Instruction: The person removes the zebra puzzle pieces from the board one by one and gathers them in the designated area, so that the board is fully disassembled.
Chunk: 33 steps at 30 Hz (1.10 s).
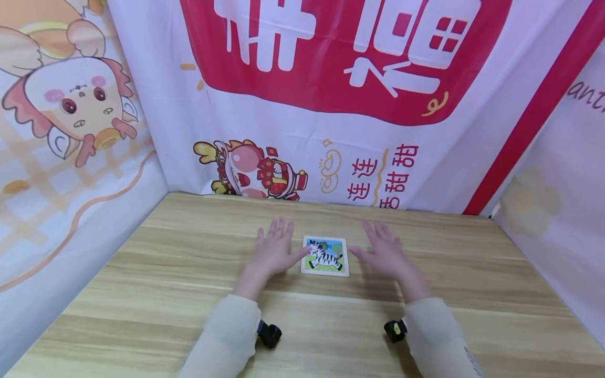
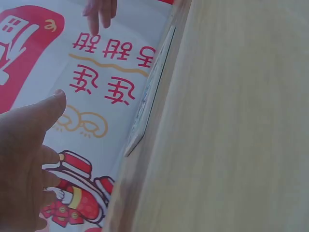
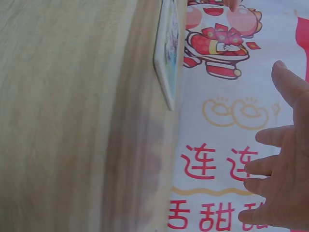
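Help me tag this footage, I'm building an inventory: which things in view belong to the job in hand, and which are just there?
Likely the job:
- zebra picture on the table
- left hand and right hand, either side of it

Just there:
- that table
- printed cloth behind
- wrist cameras

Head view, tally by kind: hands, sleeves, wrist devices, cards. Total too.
Left hand, right hand: 2
Left sleeve, right sleeve: 2
Left wrist device, right wrist device: 2
Zebra card: 1
Total: 7
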Tool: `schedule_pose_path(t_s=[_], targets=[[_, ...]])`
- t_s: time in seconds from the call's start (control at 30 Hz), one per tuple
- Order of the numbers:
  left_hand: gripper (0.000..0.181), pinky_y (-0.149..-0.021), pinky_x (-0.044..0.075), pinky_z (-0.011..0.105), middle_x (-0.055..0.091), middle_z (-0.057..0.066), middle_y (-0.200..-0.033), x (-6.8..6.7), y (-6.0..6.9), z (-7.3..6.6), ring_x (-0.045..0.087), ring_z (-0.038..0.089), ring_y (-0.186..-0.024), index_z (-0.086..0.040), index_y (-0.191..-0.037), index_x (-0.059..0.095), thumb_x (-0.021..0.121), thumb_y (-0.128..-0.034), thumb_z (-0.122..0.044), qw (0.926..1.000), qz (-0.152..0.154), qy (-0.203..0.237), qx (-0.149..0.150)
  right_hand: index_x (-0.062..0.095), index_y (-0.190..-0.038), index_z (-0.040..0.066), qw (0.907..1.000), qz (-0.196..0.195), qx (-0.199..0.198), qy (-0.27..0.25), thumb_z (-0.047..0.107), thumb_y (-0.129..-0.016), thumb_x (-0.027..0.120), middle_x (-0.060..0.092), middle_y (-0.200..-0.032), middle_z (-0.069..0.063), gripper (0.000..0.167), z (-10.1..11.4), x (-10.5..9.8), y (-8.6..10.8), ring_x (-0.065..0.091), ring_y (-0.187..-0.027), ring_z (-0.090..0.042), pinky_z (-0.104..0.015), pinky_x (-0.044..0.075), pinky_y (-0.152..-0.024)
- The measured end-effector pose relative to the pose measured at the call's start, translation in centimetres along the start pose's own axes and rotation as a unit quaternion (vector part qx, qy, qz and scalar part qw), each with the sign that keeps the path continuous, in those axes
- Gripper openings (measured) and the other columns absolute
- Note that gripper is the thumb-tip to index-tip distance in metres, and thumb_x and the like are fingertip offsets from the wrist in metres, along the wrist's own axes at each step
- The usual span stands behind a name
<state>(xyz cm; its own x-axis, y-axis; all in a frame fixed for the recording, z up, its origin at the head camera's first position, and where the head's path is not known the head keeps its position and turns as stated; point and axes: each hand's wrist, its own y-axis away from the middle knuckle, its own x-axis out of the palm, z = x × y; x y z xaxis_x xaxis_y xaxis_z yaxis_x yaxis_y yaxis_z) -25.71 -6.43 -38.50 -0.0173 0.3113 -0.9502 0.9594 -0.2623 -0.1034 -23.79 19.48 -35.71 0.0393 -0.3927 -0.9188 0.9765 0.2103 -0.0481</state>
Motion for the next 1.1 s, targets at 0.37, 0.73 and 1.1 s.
schedule_pose_path(t_s=[0.37, 0.73, 1.1], targets=[[0.083, -0.097, 0.0, 0.052, 0.005, 0.012, -0.142, 2.5, -2.0, -0.7, 0.0, 0.027, -0.128, -0.01, -0.138, 0.018, 0.035, -0.0781, -0.065, 0.9979, -0.012, 0.062, -0.015, 0.023, -0.137, 0.008, 0.9961, -0.017, -0.006, -0.087, 0.059, -0.079, 0.043, 0.016, -0.14, -0.017, 0.08, -0.7, 2.1, -2.1, 0.011, -0.126, -0.032, -0.05, 0.009, -0.098], [0.08, -0.098, 0.006, 0.05, 0.019, 0.015, -0.14, 4.9, -2.4, 0.0, 0.012, 0.03, -0.127, -0.006, -0.136, 0.026, 0.041, -0.0792, -0.061, 0.987, -0.023, 0.159, 0.009, 0.028, -0.134, 0.005, 0.9844, 0.017, 0.007, -0.175, 0.04, -0.081, 0.056, 0.026, -0.136, -0.017, 0.069, -0.7, 4.0, -3.6, 0.023, -0.123, -0.033, -0.047, 0.018, -0.097], [0.076, -0.098, 0.005, 0.049, 0.022, 0.016, -0.138, 6.0, -2.6, -1.1, 0.013, 0.029, -0.127, -0.007, -0.135, 0.029, 0.041, -0.0801, -0.059, 0.9883, -0.008, 0.141, 0.058, 0.034, -0.131, 0.005, 0.982, 0.023, 0.023, -0.186, 0.035, -0.08, 0.059, 0.032, -0.133, -0.017, 0.065, -1.6, 5.6, -4.5, 0.028, -0.12, -0.033, -0.047, 0.021, -0.096]])
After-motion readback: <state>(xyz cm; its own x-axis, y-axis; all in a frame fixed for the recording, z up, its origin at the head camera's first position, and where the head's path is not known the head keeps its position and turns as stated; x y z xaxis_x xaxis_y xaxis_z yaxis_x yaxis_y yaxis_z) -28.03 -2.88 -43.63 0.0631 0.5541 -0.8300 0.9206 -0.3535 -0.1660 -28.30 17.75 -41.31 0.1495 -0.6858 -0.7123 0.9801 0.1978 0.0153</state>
